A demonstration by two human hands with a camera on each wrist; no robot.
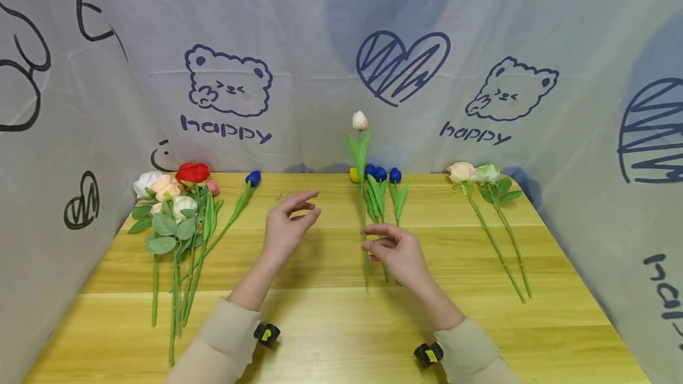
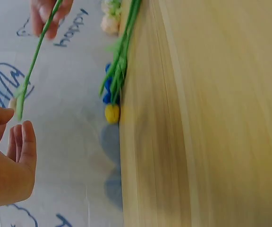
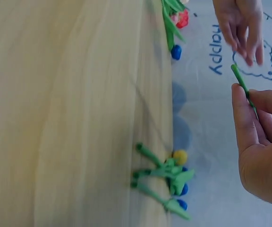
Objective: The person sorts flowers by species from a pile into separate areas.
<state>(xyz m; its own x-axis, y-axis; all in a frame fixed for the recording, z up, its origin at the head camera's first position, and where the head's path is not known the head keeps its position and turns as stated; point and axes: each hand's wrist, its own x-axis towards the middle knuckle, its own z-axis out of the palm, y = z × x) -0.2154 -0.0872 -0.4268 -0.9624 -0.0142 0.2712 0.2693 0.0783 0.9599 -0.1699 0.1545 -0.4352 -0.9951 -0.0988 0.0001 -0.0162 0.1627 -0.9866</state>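
Note:
A white tulip [image 1: 360, 121] stands upright above the table, its green stem pinched between the thumb and fingers of my right hand [image 1: 397, 253]. In the right wrist view the stem's lower end [image 3: 240, 75] sticks out past those fingertips. My left hand [image 1: 288, 224] is raised to the left of the tulip, fingers loosely bent with a gap to the thumb and nothing between them. Behind the right hand, blue tulips [image 1: 380, 174] and a yellow tulip [image 1: 354, 175] lie on the table, the yellow one partly hidden by the held tulip's leaves.
A pile of mixed flowers lies at the left, with a red rose [image 1: 192, 172], and a blue tulip [image 1: 253, 179] beside it. At the right lie a peach rose [image 1: 461, 172] and a pale green rose [image 1: 486, 173]. A printed cloth [image 1: 315, 111] hangs behind the wooden table [image 1: 331, 336].

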